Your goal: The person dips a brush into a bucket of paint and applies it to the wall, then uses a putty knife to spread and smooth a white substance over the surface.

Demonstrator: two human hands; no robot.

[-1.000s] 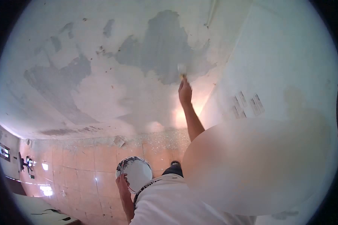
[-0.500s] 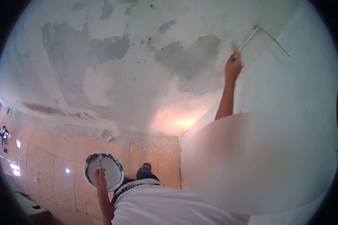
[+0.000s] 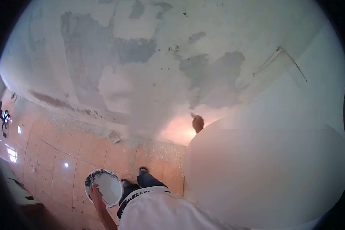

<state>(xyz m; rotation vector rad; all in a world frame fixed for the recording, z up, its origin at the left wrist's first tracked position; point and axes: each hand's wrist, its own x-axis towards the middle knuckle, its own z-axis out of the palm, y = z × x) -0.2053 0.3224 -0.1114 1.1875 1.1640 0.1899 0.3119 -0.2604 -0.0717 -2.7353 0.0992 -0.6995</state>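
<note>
My left hand point(image 3: 96, 191) is closed at the near left side of a round bucket point(image 3: 120, 184), apparently around its handle. White, paint-like liquid fills the bucket, and dark smears mark its inner wall. Farther forward, my right hand point(image 3: 197, 123) is closed low in front of the patchy wall point(image 3: 142, 92), close to a pinkish lit area. A small pale-tipped tool point(image 3: 193, 115) sticks out of its fingers; its kind is too small to tell. A large blurred oval covers most of my right forearm.
Orange floor tiles point(image 3: 50, 153) carry white specks and debris along the wall's foot. A crumpled pale piece point(image 3: 114, 136) lies there. A cracked raised edge point(image 3: 280, 48) runs near the wall corner on the right. A dark stand-like object point(image 3: 4, 119) is at far left.
My right hand has come down and left from beside the cracked edge to low on the wall. My left hand and the bucket have shifted slightly downward in view as the camera turned.
</note>
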